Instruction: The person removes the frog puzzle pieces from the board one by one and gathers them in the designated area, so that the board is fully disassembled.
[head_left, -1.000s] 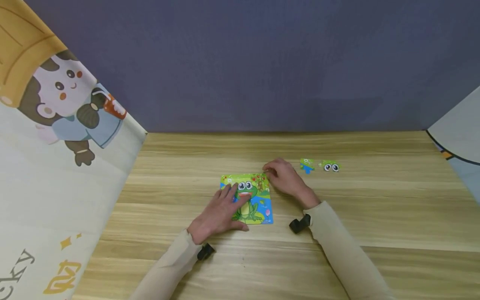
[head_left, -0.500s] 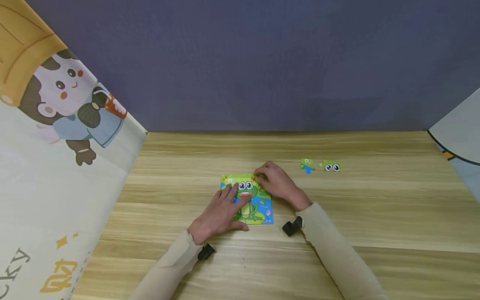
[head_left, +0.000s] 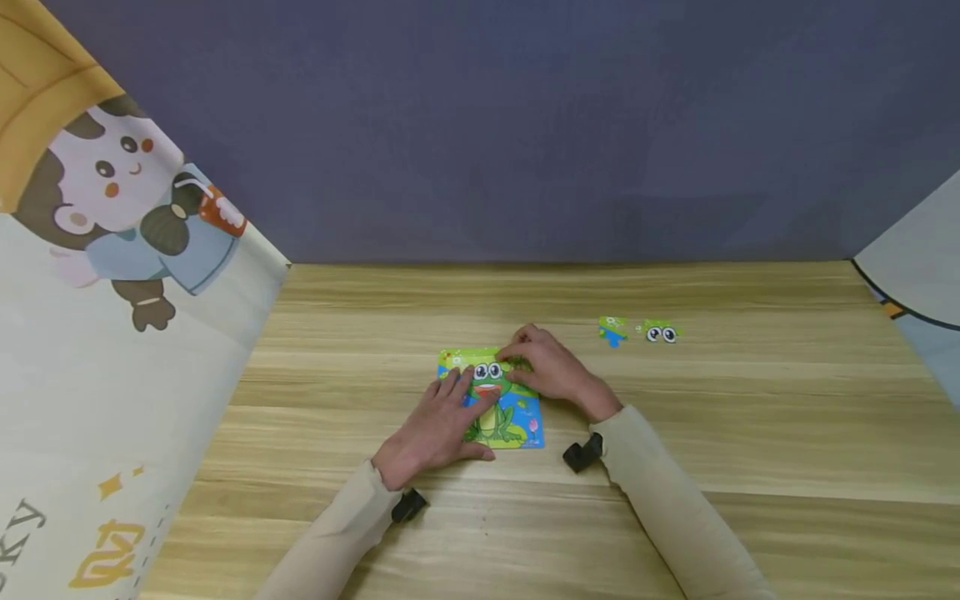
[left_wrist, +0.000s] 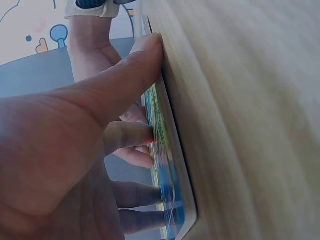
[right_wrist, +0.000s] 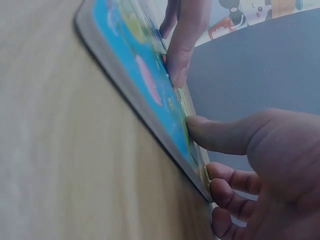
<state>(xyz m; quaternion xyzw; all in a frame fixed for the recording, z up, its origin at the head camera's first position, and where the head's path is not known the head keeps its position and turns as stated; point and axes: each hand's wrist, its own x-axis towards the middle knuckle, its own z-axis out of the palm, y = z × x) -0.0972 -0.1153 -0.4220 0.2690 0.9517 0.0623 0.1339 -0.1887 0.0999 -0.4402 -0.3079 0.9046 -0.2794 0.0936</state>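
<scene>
A square frog jigsaw puzzle (head_left: 528, 408) lies flat on the wooden table in the head view. My left hand (head_left: 431, 425) rests across its left part, fingers spread; in the left wrist view its thumb (left_wrist: 135, 70) lies along the puzzle's edge. My right hand (head_left: 551, 367) touches the upper right part with bent fingers. Its thumb (right_wrist: 217, 135) presses on the printed face in the right wrist view, while other fingertips (right_wrist: 220, 192) meet the rim. Whether it pinches a piece is hidden. The puzzle's left side and upper right corner are partly covered.
Two loose jigsaw pieces lie right of the puzzle: a green and blue piece (head_left: 612, 331) and a piece with two cartoon eyes (head_left: 661, 332). A dark wall (head_left: 570, 133) stands behind the table (head_left: 750, 400). A cartoon-printed wall (head_left: 82, 350) borders the left.
My right hand has moved left from beside the puzzle's upper right corner onto its upper right part. My left hand has stayed in place on the puzzle.
</scene>
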